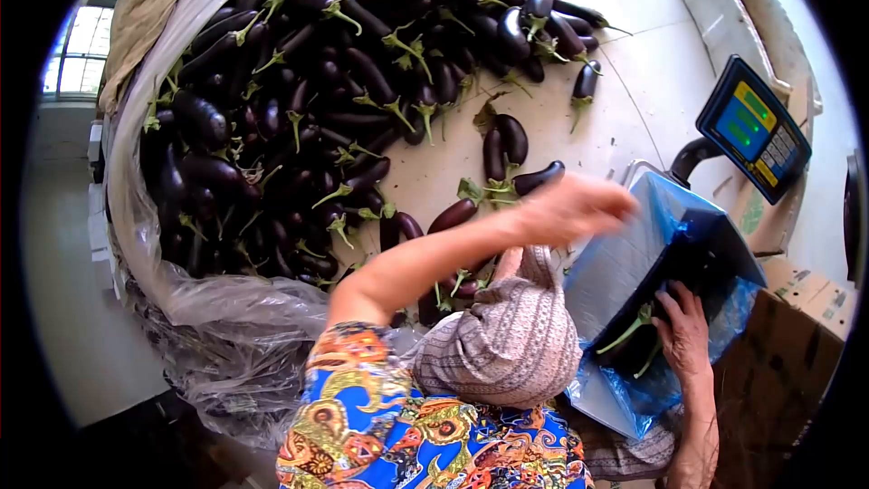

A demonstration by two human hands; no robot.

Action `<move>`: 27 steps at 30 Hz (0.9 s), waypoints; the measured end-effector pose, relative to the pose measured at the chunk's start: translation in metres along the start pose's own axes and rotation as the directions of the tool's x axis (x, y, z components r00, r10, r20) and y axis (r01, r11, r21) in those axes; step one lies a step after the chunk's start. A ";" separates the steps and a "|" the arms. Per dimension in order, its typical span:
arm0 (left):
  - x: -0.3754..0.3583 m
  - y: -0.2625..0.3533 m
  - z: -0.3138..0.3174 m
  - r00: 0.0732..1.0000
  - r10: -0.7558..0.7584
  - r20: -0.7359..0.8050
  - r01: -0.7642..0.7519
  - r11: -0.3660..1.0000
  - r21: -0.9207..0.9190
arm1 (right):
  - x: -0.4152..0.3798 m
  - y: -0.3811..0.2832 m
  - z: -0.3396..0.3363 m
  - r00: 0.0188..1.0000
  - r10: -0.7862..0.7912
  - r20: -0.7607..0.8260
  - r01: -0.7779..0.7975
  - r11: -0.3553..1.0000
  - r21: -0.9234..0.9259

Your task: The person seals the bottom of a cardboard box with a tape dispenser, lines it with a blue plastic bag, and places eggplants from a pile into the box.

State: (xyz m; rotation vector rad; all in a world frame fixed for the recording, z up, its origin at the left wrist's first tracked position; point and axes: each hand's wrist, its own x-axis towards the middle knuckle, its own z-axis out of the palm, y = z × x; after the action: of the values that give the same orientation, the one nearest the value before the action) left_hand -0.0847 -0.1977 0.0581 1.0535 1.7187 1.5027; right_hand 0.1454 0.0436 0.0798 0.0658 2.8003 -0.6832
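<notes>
My left hand [593, 208] is stretched across toward the scale, above the near edge of a box lined with blue plastic. Motion smears its fingers, so whether it holds anything cannot be made out. Inside the box [597, 244], my right hand [685, 321] has its fingers curled over a dark eggplant [638, 349] with a green stem. Other eggplants there are partly hidden by shadow and by the hand. Beneath my left forearm lie several loose eggplants [453, 215] on the pale floor.
A large heap of eggplants [362, 63] fills the left and far side, bordered by clear plastic sheeting [149, 217]. A scale display [753, 127] rises behind the box. Cardboard boxes [806, 299] stand at the right. Patterned cloth [498, 340] covers my knee.
</notes>
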 end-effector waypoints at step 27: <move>-0.081 0.063 -0.054 0.789 -0.508 -0.345 0.390 0.849 -0.357 | -0.012 0.028 0.006 0.997 -0.069 -0.023 0.066 0.993 -0.101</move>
State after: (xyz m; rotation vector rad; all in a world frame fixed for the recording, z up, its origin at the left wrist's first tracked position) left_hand -0.0809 -0.2925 0.1253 0.1340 1.8122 1.6508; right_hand 0.1610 0.0656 0.0648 -0.0388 2.8689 -0.5595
